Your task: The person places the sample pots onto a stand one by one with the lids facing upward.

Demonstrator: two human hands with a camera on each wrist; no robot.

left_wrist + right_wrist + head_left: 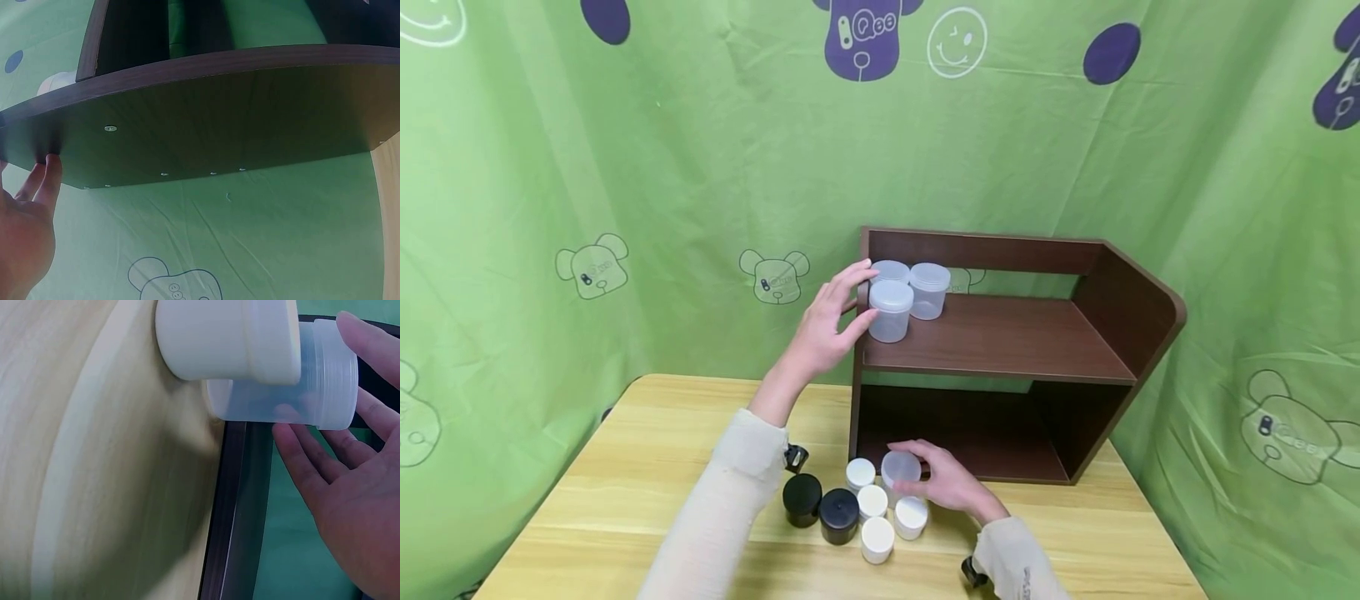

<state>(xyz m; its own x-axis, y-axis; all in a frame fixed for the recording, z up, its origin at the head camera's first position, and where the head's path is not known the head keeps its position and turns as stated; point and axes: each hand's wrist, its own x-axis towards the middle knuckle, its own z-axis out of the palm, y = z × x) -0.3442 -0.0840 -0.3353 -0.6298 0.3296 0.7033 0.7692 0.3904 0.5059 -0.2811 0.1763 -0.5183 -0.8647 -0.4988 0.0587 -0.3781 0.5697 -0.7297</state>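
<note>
On the left end of the upper shelf stand three clear plastic jars with frosted lids, among them the front jar [890, 321]. My left hand [829, 321] is beside them, its thumb at the front jar and its other fingers spread toward the back jar [891, 269]. In the left wrist view, fingertips [51, 162] are at the outer face of the side panel [206, 125]. Below, my right hand [951, 479] holds another clear jar [901, 468] between thumb and fingers, as the right wrist view also shows [337, 375]. That jar stands among small white jars [911, 517].
A dark brown two-tier shelf [992, 337] stands at the back of the wooden table [647, 467]. Two black jars [838, 514] stand left of the white ones, including a front white jar [877, 539]. A green printed curtain [700, 167] hangs behind.
</note>
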